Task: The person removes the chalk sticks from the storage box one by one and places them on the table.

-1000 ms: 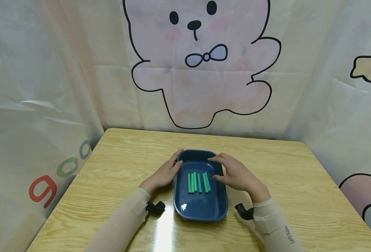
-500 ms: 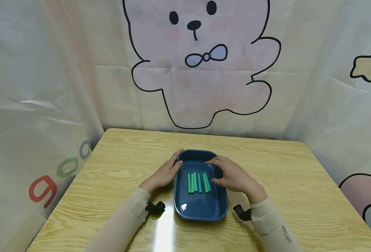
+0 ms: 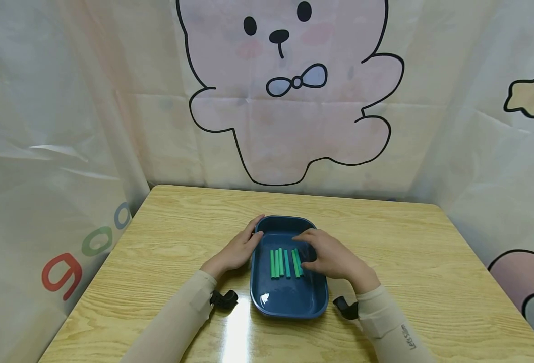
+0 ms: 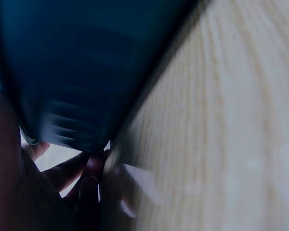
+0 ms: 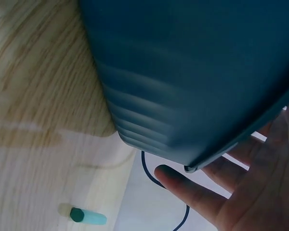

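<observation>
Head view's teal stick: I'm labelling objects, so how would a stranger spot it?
Find the blue tray on the wooden table. Inside lies a row of six sticks. The teal stick is fourth from left, between a green trio and a pair, bluer than that trio.

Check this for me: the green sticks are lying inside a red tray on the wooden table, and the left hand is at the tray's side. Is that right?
Not quite: the tray is blue, as the head view shows. The green sticks do lie inside it on the wooden table, with the left hand at its side.
</observation>
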Demonstrator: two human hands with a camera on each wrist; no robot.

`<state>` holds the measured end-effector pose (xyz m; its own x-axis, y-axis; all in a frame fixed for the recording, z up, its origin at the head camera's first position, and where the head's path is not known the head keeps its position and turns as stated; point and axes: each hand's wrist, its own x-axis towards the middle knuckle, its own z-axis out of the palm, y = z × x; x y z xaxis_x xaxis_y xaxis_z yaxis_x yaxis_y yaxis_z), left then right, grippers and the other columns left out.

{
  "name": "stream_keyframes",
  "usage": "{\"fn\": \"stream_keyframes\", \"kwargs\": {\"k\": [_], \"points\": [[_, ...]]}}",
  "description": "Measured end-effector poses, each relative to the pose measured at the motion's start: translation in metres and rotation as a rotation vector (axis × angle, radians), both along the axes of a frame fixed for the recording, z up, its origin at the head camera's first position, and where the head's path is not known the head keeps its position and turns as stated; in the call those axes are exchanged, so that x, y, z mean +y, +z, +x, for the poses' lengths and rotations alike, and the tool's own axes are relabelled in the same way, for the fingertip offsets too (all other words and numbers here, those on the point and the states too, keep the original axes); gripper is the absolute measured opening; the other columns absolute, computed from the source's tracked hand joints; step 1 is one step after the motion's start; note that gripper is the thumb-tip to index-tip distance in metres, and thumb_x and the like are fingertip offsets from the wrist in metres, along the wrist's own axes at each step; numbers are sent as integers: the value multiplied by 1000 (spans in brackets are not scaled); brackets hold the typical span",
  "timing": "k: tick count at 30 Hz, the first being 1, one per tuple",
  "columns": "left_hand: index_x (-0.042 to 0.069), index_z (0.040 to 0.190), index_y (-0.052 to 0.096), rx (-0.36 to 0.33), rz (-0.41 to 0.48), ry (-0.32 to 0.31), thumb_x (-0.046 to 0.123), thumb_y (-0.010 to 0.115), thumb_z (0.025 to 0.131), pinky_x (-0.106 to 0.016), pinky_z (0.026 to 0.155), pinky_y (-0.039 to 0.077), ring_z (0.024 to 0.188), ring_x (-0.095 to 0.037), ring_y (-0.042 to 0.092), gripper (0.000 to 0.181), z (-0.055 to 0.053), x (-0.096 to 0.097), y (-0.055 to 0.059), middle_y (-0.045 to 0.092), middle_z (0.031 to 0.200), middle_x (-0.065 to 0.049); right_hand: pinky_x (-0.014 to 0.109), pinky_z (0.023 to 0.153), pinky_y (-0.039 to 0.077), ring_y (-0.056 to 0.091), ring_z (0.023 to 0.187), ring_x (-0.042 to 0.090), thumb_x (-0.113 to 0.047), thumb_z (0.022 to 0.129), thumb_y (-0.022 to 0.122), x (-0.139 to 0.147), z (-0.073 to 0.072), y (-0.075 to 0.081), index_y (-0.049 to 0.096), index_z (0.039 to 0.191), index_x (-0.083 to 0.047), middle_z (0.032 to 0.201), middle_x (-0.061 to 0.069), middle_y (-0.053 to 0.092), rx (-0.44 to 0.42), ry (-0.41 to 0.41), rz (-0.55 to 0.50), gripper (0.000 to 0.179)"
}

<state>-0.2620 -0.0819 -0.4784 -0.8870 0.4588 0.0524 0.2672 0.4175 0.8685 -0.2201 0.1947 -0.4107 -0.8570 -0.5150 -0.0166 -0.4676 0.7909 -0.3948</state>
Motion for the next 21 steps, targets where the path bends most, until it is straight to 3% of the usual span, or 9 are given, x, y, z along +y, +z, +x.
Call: {"fn": "stream_keyframes", "kwargs": {"k": [21], "points": [[33, 167, 18, 3, 7, 2, 38, 34, 115, -58, 125, 28, 156, -32, 30, 54, 1, 0, 1, 29, 170, -8, 54, 110, 49, 51, 138, 37, -22, 84, 89, -4, 1, -10, 63, 142, -8, 143, 16, 58, -3, 16, 66, 65]]}}
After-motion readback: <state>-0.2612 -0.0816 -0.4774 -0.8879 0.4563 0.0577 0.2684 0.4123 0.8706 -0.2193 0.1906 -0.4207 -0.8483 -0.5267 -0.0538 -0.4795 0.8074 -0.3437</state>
